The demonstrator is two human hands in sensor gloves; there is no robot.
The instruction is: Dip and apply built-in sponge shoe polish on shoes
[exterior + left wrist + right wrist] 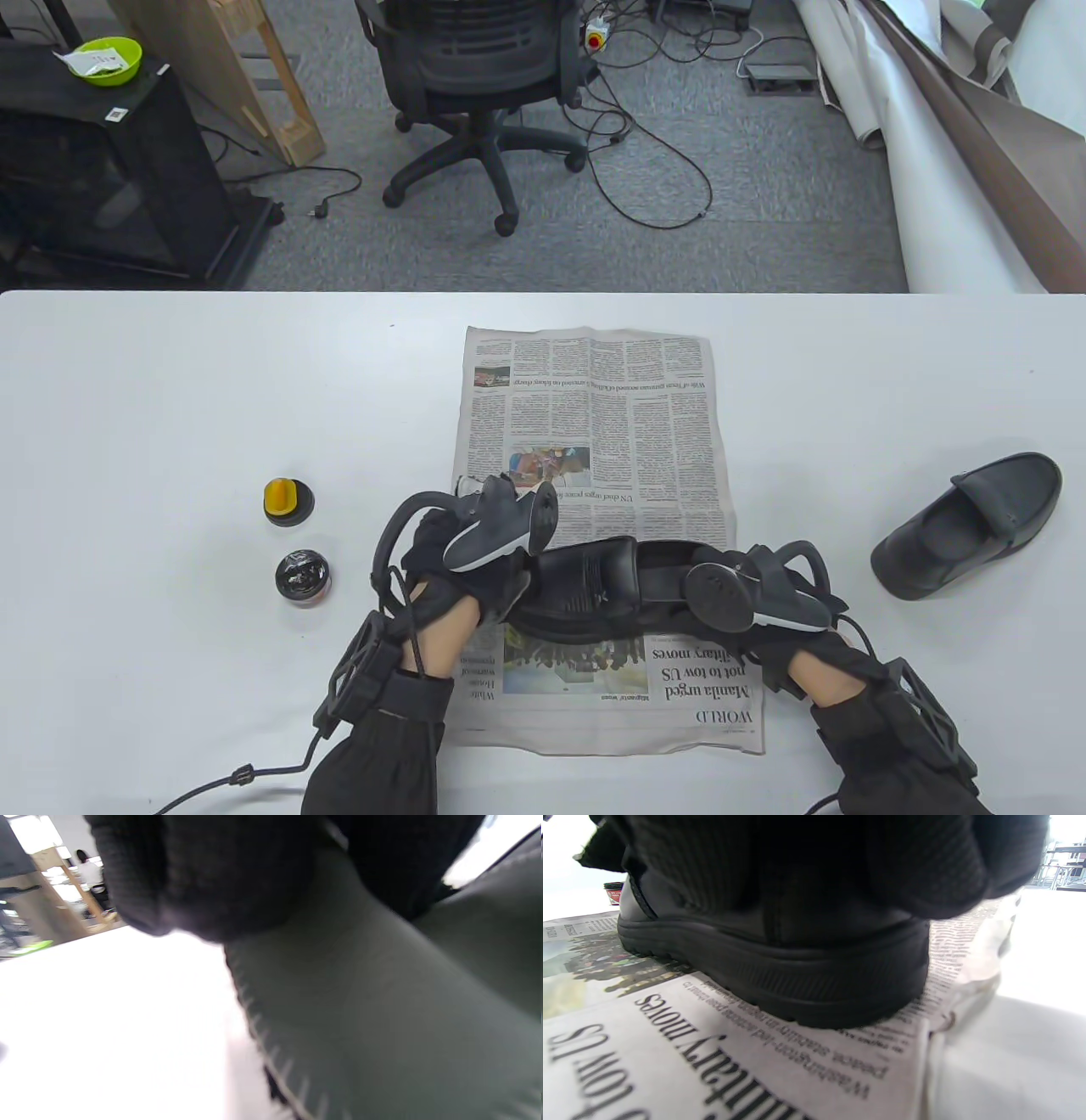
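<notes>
A black loafer (594, 586) lies across the newspaper (594, 407), toe to the left. My left hand (501, 594) grips its toe end. In the left wrist view the gloved fingers (203, 878) curl over the stitched leather (360, 1005). My right hand (768, 649) holds the heel end. In the right wrist view its gloved fingers (806, 861) wrap over the heel (814, 984), whose sole rests on the newspaper (670, 1035). The open polish jar (303, 577) and its lid with the yellow sponge (288, 501) stand on the table left of my left hand.
A second black loafer (976, 526) sits on the white table (170, 382) at the right. The polish jar (613, 893) shows small beyond the shoe in the right wrist view. An office chair (484, 76) and cables lie on the floor beyond the table.
</notes>
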